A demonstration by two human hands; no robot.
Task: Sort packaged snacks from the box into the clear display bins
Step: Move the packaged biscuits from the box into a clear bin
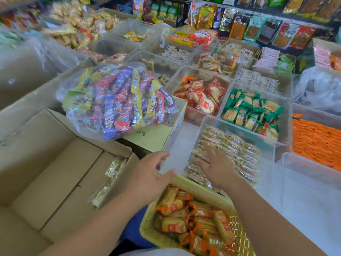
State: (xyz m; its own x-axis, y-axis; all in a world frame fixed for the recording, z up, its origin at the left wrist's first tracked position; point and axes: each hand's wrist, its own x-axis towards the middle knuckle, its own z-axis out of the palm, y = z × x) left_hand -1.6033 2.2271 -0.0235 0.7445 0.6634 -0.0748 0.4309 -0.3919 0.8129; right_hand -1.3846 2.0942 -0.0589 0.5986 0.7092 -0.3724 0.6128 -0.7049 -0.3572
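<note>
The right hand (215, 165) presses flat, fingers spread, on pale snack packets (238, 150) inside a clear bin (196, 137). Just left of it, the left hand (151, 174) hangs relaxed and empty, thumb by the yellow basket (145, 224) rim.

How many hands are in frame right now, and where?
2. The left hand is at the far rim of the yellow basket, holding nothing. The right hand rests spread on the packets in the nearest clear bin. Neither is hidden.

1. The open box (55, 182) lies at my left, and the basket (186, 182) of snacks is just before me.
2. Behind the basket, my right hand (216, 168) lies over packets in a clear bin (206, 121).
3. Behind the box, a bag of snacks (118, 100) sits on a carton (156, 137).
</note>
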